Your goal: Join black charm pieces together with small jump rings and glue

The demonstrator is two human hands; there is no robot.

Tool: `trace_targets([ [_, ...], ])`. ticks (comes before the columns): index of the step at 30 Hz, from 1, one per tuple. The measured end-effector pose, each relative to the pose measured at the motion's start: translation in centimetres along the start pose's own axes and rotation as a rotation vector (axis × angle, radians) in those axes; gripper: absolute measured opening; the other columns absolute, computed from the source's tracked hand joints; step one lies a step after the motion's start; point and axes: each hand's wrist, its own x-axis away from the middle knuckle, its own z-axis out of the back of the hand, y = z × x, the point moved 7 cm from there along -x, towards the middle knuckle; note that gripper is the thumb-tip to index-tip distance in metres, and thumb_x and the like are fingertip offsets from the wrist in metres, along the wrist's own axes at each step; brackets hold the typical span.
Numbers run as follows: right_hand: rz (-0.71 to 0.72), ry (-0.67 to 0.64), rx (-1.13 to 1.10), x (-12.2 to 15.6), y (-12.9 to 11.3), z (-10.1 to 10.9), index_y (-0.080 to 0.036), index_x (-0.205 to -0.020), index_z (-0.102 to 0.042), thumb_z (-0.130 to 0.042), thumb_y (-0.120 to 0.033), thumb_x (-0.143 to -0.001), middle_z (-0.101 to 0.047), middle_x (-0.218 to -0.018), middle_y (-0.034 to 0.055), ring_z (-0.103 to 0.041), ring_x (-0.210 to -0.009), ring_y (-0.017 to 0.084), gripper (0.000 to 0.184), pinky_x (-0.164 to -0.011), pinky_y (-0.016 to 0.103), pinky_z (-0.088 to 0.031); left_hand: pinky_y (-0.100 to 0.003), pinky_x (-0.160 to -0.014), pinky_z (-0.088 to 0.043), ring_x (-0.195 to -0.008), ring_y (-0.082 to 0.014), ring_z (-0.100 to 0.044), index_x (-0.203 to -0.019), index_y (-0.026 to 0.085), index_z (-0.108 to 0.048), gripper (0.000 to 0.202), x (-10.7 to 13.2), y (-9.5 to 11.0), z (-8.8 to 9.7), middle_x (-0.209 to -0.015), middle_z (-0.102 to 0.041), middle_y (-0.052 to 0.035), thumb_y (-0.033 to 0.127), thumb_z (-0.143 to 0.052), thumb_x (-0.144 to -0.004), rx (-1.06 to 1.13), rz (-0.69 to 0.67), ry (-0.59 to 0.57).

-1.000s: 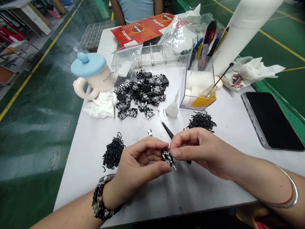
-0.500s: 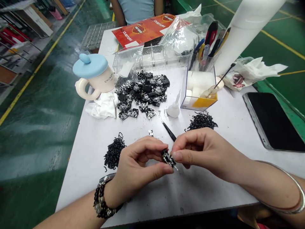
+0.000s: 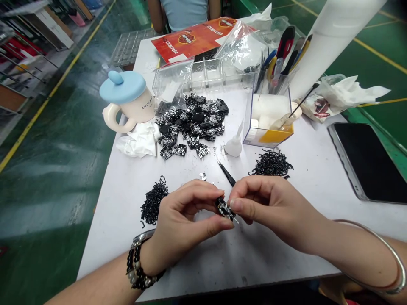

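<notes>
My left hand (image 3: 187, 216) pinches a small black and silver model part (image 3: 225, 208) between thumb and fingers, above the front of the white table (image 3: 203, 271). Against that part's right side, my right hand (image 3: 267, 203) has its thumb and forefinger pressed together; what lies between them, if anything, is hidden. Black tweezers (image 3: 226, 173) lie just beyond my right fingertips. Tiny silver pieces (image 3: 202, 176) rest behind my left fingers. Small black hook-shaped pieces form one pile (image 3: 154, 202) left of my left hand and another pile (image 3: 271, 163) behind my right hand.
A heap of black and silver parts (image 3: 193, 120) lies mid-table. Around it stand a lidded mug (image 3: 136, 106), a white dropper bottle (image 3: 233, 146) and a clear tool holder (image 3: 269, 123). A phone (image 3: 372, 161) lies at right. A person (image 3: 186, 15) sits beyond the table.
Both hands stay at the part, with only a slight shift of the right hand and fingers. The whole view has moved a little.
</notes>
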Motion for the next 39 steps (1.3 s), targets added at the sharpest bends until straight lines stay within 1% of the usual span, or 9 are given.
trace_targets([
  [3,0.099,0.008,0.021,0.1,-0.2,-0.3,-0.016,-0.077,-0.059,-0.068,-0.024,-0.078,-0.057,-0.070,-0.0029,-0.050,-0.065,0.003,0.012,-0.059,0.012,-0.040,-0.020,-0.067,-0.057,-0.077,-0.0135,-0.064,-0.093,0.020,-0.072,0.038,0.1,-0.1,0.2,-0.086,-0.064,-0.0046,0.005,-0.080,-0.059,0.000,0.010,0.026],
  [5,0.149,0.008,0.078,0.2,-0.3,-0.4,-0.016,-0.080,-0.057,-0.063,-0.026,-0.083,-0.057,-0.074,-0.0019,-0.052,-0.070,0.005,0.011,-0.062,0.013,-0.041,-0.020,-0.068,-0.057,-0.078,-0.0136,-0.064,-0.093,0.020,-0.072,0.038,0.1,-0.2,0.2,-0.087,-0.064,-0.0048,0.006,-0.080,-0.059,0.007,0.019,0.030],
  [9,0.200,-0.006,0.176,0.3,-0.4,-0.6,-0.017,-0.085,-0.055,-0.054,-0.032,-0.089,-0.056,-0.077,0.0000,-0.050,-0.071,0.007,0.016,-0.063,0.016,-0.041,-0.021,-0.070,-0.057,-0.079,-0.0135,-0.065,-0.094,0.020,-0.072,0.037,0.1,-0.2,0.0,-0.087,-0.064,-0.0043,0.005,-0.079,-0.060,0.033,0.015,0.010],
  [12,0.218,-0.015,0.203,0.3,-0.5,-0.6,-0.017,-0.087,-0.054,-0.052,-0.034,-0.090,-0.054,-0.077,0.0008,-0.049,-0.072,0.008,0.017,-0.063,0.018,-0.041,-0.022,-0.072,-0.058,-0.079,-0.0140,-0.065,-0.094,0.020,-0.071,0.037,0.1,-0.2,-0.1,-0.088,-0.064,-0.0043,0.005,-0.078,-0.061,0.058,0.022,-0.002],
  [15,0.274,-0.031,0.258,0.5,-0.8,-0.7,-0.017,-0.087,-0.053,-0.051,-0.031,-0.090,-0.052,-0.078,0.0009,-0.047,-0.072,0.008,0.015,-0.063,0.019,-0.040,-0.022,-0.072,-0.057,-0.080,-0.0137,-0.064,-0.096,0.021,-0.071,0.039,0.1,-0.1,-0.3,-0.089,-0.063,-0.0041,0.005,-0.078,-0.061,0.064,0.016,-0.020],
  [19,0.416,-0.064,0.369,0.8,-1.7,-1.0,-0.017,-0.086,-0.050,-0.050,-0.025,-0.091,-0.049,-0.079,0.0007,-0.045,-0.072,0.007,0.010,-0.065,0.019,-0.039,-0.021,-0.069,-0.056,-0.081,-0.0142,-0.062,-0.096,0.022,-0.072,0.039,0.1,0.4,-0.3,-0.087,-0.063,-0.0052,0.007,-0.079,-0.060,0.004,-0.040,-0.024],
  [21,0.453,-0.069,0.400,0.9,-2.0,-1.0,-0.016,-0.085,-0.050,-0.050,-0.023,-0.090,-0.049,-0.080,0.0009,-0.045,-0.071,0.007,0.008,-0.064,0.019,-0.039,-0.022,-0.069,-0.055,-0.081,-0.0150,-0.061,-0.095,0.022,-0.072,0.039,0.0,0.5,-0.2,-0.087,-0.063,-0.0061,0.007,-0.079,-0.060,-0.016,-0.055,-0.021],
  [32,0.521,-0.014,0.499,1.2,-1.8,-1.2,-0.017,-0.086,-0.046,-0.044,-0.021,-0.092,-0.047,-0.082,0.0012,-0.043,-0.071,0.008,0.007,-0.063,0.021,-0.038,-0.020,-0.066,-0.054,-0.082,-0.0150,-0.061,-0.096,0.021,-0.071,0.039,0.1,0.5,-0.3,-0.087,-0.063,-0.0063,0.007,-0.079,-0.061,-0.030,-0.079,-0.014],
  [39,0.545,-0.028,0.545,1.1,-1.9,-1.4,-0.017,-0.087,-0.044,-0.042,-0.020,-0.092,-0.047,-0.082,0.0022,-0.044,-0.071,0.009,0.006,-0.064,0.022,-0.040,-0.021,-0.066,-0.055,-0.082,-0.0152,-0.060,-0.097,0.021,-0.071,0.040,0.1,0.7,-0.4,-0.087,-0.063,-0.0062,0.006,-0.079,-0.061,-0.028,-0.089,-0.023],
])
